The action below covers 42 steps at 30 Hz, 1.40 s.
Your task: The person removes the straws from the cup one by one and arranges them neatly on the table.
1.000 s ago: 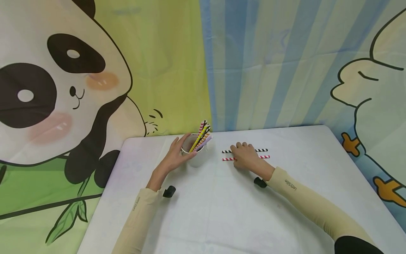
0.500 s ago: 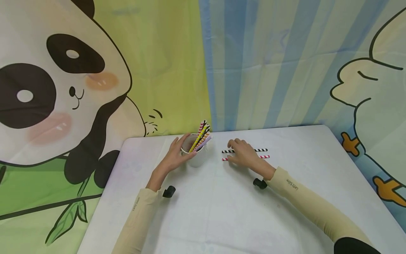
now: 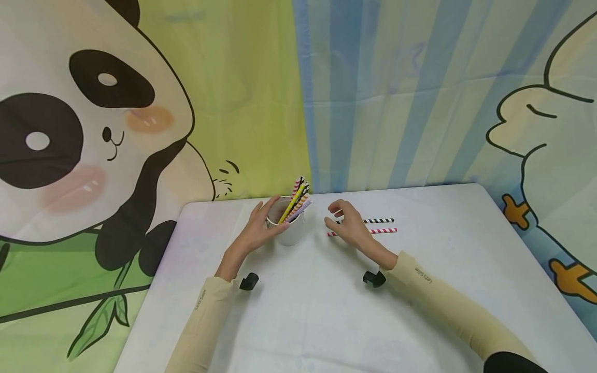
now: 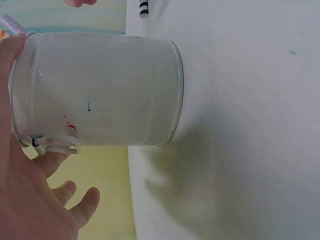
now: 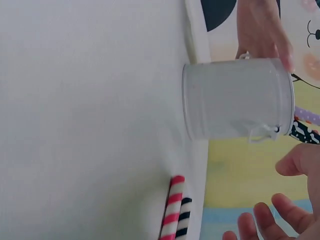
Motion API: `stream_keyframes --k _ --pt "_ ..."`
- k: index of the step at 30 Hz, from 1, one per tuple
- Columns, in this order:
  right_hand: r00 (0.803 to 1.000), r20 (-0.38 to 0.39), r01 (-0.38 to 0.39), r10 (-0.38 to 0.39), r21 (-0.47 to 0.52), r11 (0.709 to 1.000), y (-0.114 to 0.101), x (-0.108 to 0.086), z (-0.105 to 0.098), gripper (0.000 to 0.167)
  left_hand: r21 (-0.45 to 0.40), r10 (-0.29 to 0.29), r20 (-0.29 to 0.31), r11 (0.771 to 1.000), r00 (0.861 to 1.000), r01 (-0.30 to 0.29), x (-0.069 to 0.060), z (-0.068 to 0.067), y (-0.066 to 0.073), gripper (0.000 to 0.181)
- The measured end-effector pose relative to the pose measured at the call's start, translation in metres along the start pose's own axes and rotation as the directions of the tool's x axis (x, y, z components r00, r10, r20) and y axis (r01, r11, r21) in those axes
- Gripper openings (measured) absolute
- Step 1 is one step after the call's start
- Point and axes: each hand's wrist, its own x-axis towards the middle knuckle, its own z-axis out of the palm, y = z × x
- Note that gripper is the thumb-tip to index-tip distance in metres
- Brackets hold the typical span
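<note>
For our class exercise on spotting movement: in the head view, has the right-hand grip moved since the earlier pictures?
Yes: the right-hand grip has shifted leftward in the picture, toward the white bucket, which has stayed put.

Pail [image 3: 293,235]: wht, upright on desk [image 3: 298,311] nr far edge, w/ blue & red specks on side. Bundle of straws [image 3: 291,204] stands in it (yellow, pink/wht, orange-striped, blk-patterned, dotted lilac), tilted R over rim. To R, apart from pail, blk/wht straw [image 3: 379,220] & red/wht straw [image 3: 383,230] lie flat, approx. parallel, red nearer, both part-hidden.
</note>
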Motion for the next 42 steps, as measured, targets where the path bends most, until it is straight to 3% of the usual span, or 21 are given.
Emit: stream_keyframes --k 4,12,21,26,42 --pt "0.999 -0.036 -0.024 0.028 0.111 0.994 -0.004 -0.001 0.005 0.036 0.000 0.004 0.001 1.000 1.000 -0.004 0.001 0.000 0.000 0.090" --pt "0.996 -0.077 -0.035 0.052 0.203 0.979 -0.008 0.000 0.014 0.029 -0.009 -0.014 0.002 1.000 1.000 0.014 0.001 0.001 -0.001 0.090" --pt "0.987 -0.154 0.008 0.054 0.372 0.928 -0.019 0.001 0.025 0.028 -0.018 -0.016 -0.001 1.000 1.000 0.016 -0.001 0.000 0.004 0.091" --pt "0.990 -0.138 0.026 0.039 0.442 0.897 -0.025 0.002 0.030 0.025 -0.021 -0.021 -0.002 1.000 1.000 0.021 -0.001 0.000 0.006 0.092" --pt "0.996 -0.084 0.022 0.022 0.487 0.873 -0.036 0.003 0.049 0.023 -0.015 0.006 -0.011 1.000 1.000 -0.006 -0.001 0.000 0.002 0.089"
